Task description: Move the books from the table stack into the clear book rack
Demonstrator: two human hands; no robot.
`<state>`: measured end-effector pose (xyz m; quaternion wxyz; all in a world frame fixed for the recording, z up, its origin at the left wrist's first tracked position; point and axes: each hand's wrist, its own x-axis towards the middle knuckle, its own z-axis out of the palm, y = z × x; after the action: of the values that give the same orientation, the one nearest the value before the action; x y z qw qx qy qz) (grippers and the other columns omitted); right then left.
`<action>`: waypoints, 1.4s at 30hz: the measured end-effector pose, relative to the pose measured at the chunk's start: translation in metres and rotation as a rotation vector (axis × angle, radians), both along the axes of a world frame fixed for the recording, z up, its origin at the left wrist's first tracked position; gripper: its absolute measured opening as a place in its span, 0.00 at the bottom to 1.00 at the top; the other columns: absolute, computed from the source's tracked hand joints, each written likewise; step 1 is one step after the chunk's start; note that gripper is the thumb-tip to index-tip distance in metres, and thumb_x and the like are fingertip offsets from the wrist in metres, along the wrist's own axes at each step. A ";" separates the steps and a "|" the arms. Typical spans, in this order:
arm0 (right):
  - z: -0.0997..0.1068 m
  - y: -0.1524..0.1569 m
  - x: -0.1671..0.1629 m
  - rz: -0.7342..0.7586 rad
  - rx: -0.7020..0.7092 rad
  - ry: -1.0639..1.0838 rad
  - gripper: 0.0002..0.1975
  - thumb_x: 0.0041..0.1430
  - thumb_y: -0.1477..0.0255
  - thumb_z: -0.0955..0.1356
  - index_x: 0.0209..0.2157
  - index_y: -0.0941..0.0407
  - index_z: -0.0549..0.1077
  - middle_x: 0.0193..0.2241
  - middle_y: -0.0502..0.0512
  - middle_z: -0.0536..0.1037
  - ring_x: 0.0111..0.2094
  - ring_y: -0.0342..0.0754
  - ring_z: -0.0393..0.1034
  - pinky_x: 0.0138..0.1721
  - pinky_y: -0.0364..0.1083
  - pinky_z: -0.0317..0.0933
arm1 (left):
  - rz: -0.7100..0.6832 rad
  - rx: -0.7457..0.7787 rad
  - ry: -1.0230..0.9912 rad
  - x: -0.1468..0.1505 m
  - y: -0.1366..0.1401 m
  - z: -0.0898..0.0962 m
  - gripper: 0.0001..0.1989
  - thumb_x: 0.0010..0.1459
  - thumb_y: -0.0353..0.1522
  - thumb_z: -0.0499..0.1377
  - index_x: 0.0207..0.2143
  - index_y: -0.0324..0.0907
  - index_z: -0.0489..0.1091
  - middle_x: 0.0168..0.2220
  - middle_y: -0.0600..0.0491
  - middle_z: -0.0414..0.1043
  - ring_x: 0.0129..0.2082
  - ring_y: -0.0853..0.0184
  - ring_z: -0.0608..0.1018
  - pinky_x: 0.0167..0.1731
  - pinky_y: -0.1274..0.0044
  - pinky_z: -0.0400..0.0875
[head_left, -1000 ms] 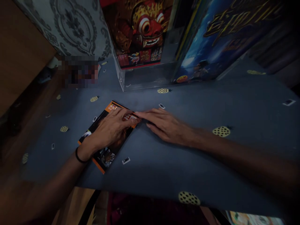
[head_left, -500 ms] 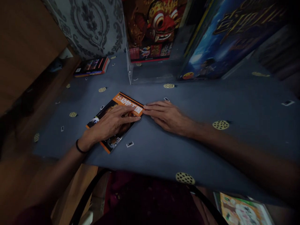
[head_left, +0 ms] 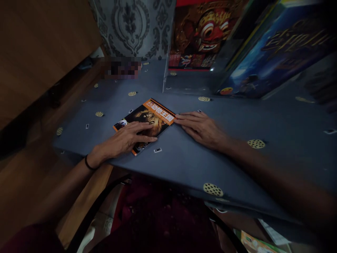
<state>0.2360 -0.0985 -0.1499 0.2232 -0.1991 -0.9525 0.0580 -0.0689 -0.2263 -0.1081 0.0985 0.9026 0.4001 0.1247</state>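
Note:
A small book (head_left: pixel 159 114) with an orange band and a lion on its cover lies flat and askew on the blue tablecloth (head_left: pixel 184 168). Across its lower part rests my left hand (head_left: pixel 129 138), palm down, fingers stretched out, hiding some of the cover. A dark band circles that wrist. My right hand (head_left: pixel 201 128) lies flat on the cloth to the right, its fingertips touching the book's upper right corner. Neither hand grips anything.
Behind the book stands a clear acrylic holder (head_left: pixel 165 79) with a red mask picture (head_left: pixel 207 31). A blue book (head_left: pixel 273 52) leans at its right. A pixelated dark object (head_left: pixel 125 66) lies back left. The table's front edge runs before my lap.
The whole view has shifted, so the table things appear further right. My left hand has slid down the cover towards me, uncovering the title and the lion; my right hand stays at the corner.

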 end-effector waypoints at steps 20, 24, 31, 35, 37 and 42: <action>0.007 -0.043 -0.025 -0.206 0.045 -0.073 0.19 0.70 0.66 0.60 0.57 0.55 0.73 0.57 0.62 0.77 0.61 0.59 0.65 0.58 0.65 0.58 | 0.103 0.089 -0.087 -0.030 -0.074 -0.019 0.31 0.62 0.18 0.47 0.59 0.55 0.70 0.65 0.50 0.64 0.65 0.61 0.66 0.64 0.57 0.62; 0.011 -0.086 -0.051 -0.168 0.041 -0.100 0.19 0.71 0.67 0.59 0.57 0.56 0.73 0.59 0.62 0.75 0.62 0.58 0.65 0.58 0.63 0.58 | 0.103 0.134 -0.161 -0.033 -0.076 -0.025 0.30 0.62 0.19 0.46 0.56 0.52 0.73 0.62 0.49 0.68 0.63 0.63 0.69 0.63 0.60 0.64; 0.017 -0.154 -0.092 -0.187 0.034 -0.114 0.18 0.71 0.68 0.61 0.58 0.52 0.72 0.59 0.60 0.74 0.61 0.59 0.64 0.57 0.62 0.61 | 0.557 0.203 -0.172 -0.053 -0.042 -0.020 0.18 0.67 0.29 0.50 0.54 0.42 0.74 0.58 0.44 0.71 0.60 0.58 0.70 0.62 0.62 0.61; 0.018 -0.178 -0.106 -0.247 0.022 -0.108 0.17 0.70 0.69 0.62 0.56 0.54 0.74 0.59 0.62 0.74 0.60 0.60 0.67 0.56 0.61 0.63 | 0.747 0.157 -0.182 -0.058 -0.025 -0.017 0.16 0.65 0.29 0.53 0.52 0.38 0.73 0.53 0.40 0.74 0.57 0.55 0.72 0.61 0.62 0.61; 0.018 -0.186 -0.110 -0.262 0.002 -0.063 0.16 0.70 0.70 0.62 0.54 0.55 0.74 0.58 0.64 0.74 0.60 0.60 0.67 0.56 0.60 0.63 | 0.732 0.152 -0.206 -0.054 -0.024 -0.015 0.15 0.65 0.29 0.53 0.50 0.39 0.74 0.51 0.41 0.75 0.55 0.55 0.73 0.59 0.65 0.63; 0.011 -0.197 -0.101 -0.274 -0.031 0.057 0.16 0.68 0.70 0.66 0.54 0.59 0.75 0.56 0.66 0.76 0.60 0.58 0.68 0.61 0.57 0.62 | 0.764 0.110 -0.338 -0.040 -0.043 -0.013 0.11 0.61 0.28 0.57 0.45 0.40 0.75 0.44 0.43 0.78 0.51 0.55 0.76 0.56 0.65 0.65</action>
<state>0.1346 -0.2956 -0.1389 0.2531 -0.3292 -0.9085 0.0474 -0.1087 -0.2690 -0.1207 0.0611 0.6602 0.6768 0.3199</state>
